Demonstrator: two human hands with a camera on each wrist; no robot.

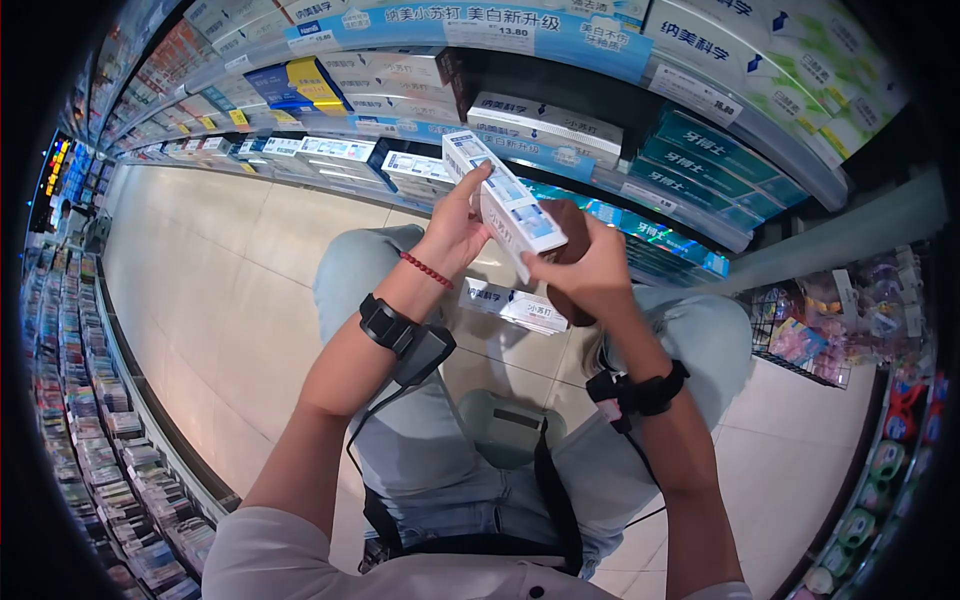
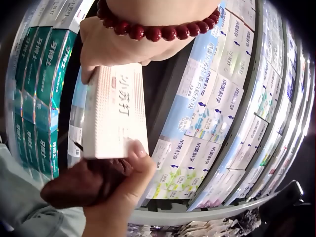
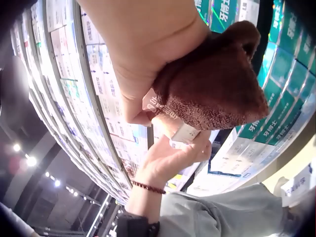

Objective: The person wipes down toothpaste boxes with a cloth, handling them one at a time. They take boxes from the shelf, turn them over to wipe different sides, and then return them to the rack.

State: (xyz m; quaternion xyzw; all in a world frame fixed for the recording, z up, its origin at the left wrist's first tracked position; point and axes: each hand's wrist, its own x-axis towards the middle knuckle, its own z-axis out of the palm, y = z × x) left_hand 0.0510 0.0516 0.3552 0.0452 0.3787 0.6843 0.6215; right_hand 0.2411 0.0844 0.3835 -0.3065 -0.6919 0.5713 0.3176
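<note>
My left hand (image 1: 455, 225) holds a long white-and-blue toothpaste box (image 1: 512, 203) by its far part, thumb on the printed top. At the near end, my right hand (image 1: 597, 268) grips a folded brown cloth (image 3: 217, 84), its thumb against the box's edge. In the left wrist view, the white side of the box faces the camera, and that thumb (image 2: 139, 149) presses its lower corner. The cloth bunches under the right palm and hides most of the right fingers. A second white toothpaste box (image 1: 512, 305) lies low between the knees, below the hands.
Shelves of stacked toothpaste boxes curve across the front, with teal boxes (image 1: 690, 160) at right and a price rail (image 1: 500, 35) above. A wire basket of packets (image 1: 810, 320) hangs at right. Another goods rack (image 1: 90, 430) runs along the left. A pale green object (image 1: 510, 430) sits between the legs.
</note>
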